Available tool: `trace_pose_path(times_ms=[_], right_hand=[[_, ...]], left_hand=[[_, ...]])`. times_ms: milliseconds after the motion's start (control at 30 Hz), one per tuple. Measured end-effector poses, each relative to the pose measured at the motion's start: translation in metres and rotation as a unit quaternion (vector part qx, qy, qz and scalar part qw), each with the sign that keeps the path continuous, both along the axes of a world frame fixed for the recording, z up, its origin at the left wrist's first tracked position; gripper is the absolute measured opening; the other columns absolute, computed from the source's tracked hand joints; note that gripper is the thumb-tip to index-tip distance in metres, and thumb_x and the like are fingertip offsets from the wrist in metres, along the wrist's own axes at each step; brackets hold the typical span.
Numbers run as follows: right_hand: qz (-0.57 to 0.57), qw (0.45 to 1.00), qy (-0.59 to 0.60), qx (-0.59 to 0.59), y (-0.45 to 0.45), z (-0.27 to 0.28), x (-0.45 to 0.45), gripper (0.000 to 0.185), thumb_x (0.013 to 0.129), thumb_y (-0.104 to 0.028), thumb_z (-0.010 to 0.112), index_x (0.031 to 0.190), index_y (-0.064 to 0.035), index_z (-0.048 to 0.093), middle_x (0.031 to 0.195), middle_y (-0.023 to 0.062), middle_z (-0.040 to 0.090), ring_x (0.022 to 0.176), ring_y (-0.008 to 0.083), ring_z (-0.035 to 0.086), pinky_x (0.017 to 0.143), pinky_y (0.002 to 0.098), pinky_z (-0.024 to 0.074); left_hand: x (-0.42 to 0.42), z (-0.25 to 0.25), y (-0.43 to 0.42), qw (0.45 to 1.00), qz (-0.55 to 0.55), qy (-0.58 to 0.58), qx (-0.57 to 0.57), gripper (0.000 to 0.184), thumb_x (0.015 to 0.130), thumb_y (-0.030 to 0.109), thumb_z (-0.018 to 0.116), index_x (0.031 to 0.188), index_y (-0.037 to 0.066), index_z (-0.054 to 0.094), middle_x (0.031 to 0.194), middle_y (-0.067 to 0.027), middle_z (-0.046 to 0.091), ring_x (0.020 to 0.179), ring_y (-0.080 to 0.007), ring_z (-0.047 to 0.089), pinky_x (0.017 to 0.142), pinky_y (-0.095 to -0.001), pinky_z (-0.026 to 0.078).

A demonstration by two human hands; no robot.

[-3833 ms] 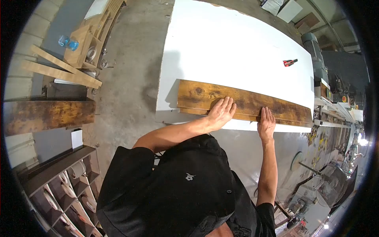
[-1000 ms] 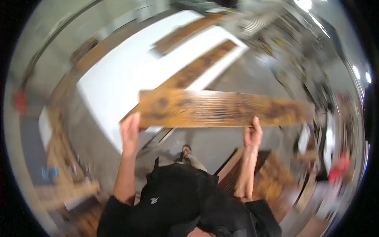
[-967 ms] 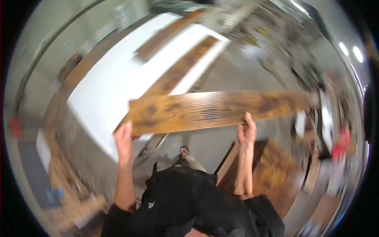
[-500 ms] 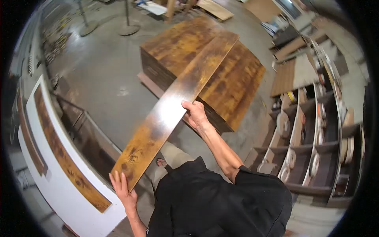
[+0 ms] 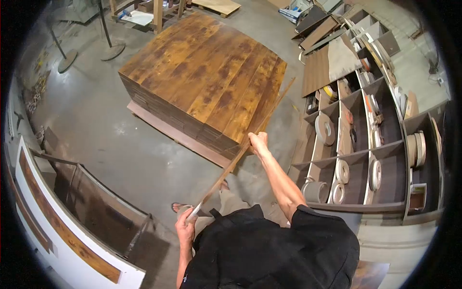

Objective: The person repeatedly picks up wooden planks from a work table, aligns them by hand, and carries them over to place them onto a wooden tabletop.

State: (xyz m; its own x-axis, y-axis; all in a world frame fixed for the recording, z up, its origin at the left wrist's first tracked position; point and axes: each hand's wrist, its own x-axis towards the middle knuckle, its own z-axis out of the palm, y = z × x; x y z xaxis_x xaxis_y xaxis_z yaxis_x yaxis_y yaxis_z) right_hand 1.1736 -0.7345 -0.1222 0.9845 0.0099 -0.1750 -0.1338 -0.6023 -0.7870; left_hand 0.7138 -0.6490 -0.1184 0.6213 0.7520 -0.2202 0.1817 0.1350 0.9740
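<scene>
A long wooden board (image 5: 219,182) is seen nearly edge-on, running from low centre up to the right. My left hand (image 5: 186,226) is closed on its near end. Further along, my right hand (image 5: 258,143) grips the same board around its middle. Beyond it stands a large stack of brown wood-patterned boards (image 5: 202,72) on a pallet; the far part of the held board lies in front of the stack's right edge. Whether the board touches the stack, I cannot tell.
At lower left is a white table (image 5: 103,267) bearing wood-patterned boards (image 5: 72,231), with a dark metal frame (image 5: 103,202) beside it. Shelving with rolls of tape (image 5: 353,159) fills the right. Two round-based stands (image 5: 113,50) are at upper left. My feet are below the stack.
My view has swung right, and the stack now fills the upper middle. The held board has turned from face-up to nearly edge-on. Earlier, both hands were on a board at the white table.
</scene>
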Motion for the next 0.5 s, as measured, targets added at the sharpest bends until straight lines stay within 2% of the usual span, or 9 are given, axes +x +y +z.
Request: trace_pose_path(times_ms=[133,167,200,267,333,367,433,500], right_hand=[[0.03,0.999,-0.012,-0.043,-0.02,-0.021,0.075,0.021,0.07,-0.012,0.071,0.063,0.0021,0.056,0.06,0.0043,0.054,0.054,0.0137,0.049,0.046,0.0377,0.0376],[0.037,0.998,-0.01,-0.044,-0.025,-0.025,0.091,0.022,0.07,-0.012,0.071,0.064,0.0032,0.057,0.06,0.0048,0.055,0.054,0.0139,0.049,0.046,0.038,0.0384],[0.045,0.998,-0.009,-0.044,-0.026,-0.022,0.108,0.022,0.07,-0.013,0.071,0.064,0.0043,0.058,0.061,0.0052,0.056,0.055,0.0141,0.05,0.047,0.0382,0.0392],[0.061,0.998,-0.022,-0.024,-0.032,-0.021,0.146,0.023,0.069,-0.014,0.071,0.065,0.0056,0.059,0.061,0.0055,0.058,0.057,0.0153,0.051,0.049,0.0393,0.0409],[0.062,0.997,-0.045,-0.018,-0.04,-0.023,0.185,0.023,0.069,-0.013,0.071,0.068,0.0065,0.059,0.063,0.0064,0.059,0.059,0.016,0.052,0.05,0.0405,0.0418],[0.044,0.999,0.007,-0.031,-0.043,-0.017,0.202,0.044,0.071,-0.015,0.073,0.104,0.0114,0.062,0.096,0.0156,0.067,0.081,0.0195,0.061,0.066,0.0376,0.0498],[0.033,0.994,-0.006,0.1,-0.061,-0.026,0.234,0.076,0.072,-0.022,0.075,0.133,0.008,0.042,0.132,0.0223,0.047,0.121,0.0292,0.044,0.097,0.0389,0.0382],[-0.003,0.973,0.076,0.217,-0.085,-0.014,0.245,0.112,0.077,-0.035,0.077,0.156,0.0019,0.006,0.162,0.0205,0.009,0.151,0.0309,0.009,0.121,0.0389,0.0151]], left_hand=[[0.067,-0.025,-0.045,0.998,0.033,-0.04,-0.019,0.029,0.087,0.004,0.066,0.116,-0.001,0.066,0.116,-0.0102,0.068,0.109,-0.0182,0.061,0.098,-0.0318,0.045],[0.085,-0.038,-0.06,0.994,0.062,-0.059,-0.072,0.032,0.087,0.002,0.063,0.119,-0.002,0.064,0.115,-0.0089,0.067,0.108,-0.0177,0.06,0.097,-0.0307,0.045],[0.108,-0.044,-0.074,0.988,0.106,-0.071,-0.09,0.028,0.088,0.001,0.061,0.115,-0.001,0.064,0.114,-0.0084,0.066,0.106,-0.0171,0.06,0.096,-0.0305,0.045],[0.149,-0.058,-0.097,0.986,0.151,-0.052,-0.05,0.022,0.089,0.005,0.063,0.111,-0.001,0.064,0.112,-0.0072,0.066,0.105,-0.0164,0.06,0.095,-0.0308,0.045],[0.198,-0.065,-0.12,0.944,0.262,-0.183,-0.086,0.029,0.091,0.02,0.071,0.11,-0.001,0.063,0.11,-0.0057,0.065,0.099,-0.0165,0.058,0.092,-0.0319,0.045],[0.218,-0.063,-0.131,0.934,0.278,-0.201,-0.097,0.031,0.092,0.022,0.07,0.11,-0.002,0.063,0.109,-0.0056,0.065,0.098,-0.0165,0.058,0.091,-0.0318,0.045],[0.266,-0.019,-0.138,0.925,0.304,-0.199,-0.113,0.034,0.094,0.027,0.067,0.111,-0.003,0.062,0.109,-0.0057,0.065,0.098,-0.0165,0.058,0.091,-0.0319,0.045],[0.297,0.013,-0.147,0.923,0.328,-0.162,-0.12,0.036,0.096,0.03,0.065,0.112,-0.003,0.062,0.108,-0.0061,0.065,0.099,-0.0165,0.058,0.091,-0.0323,0.045]])
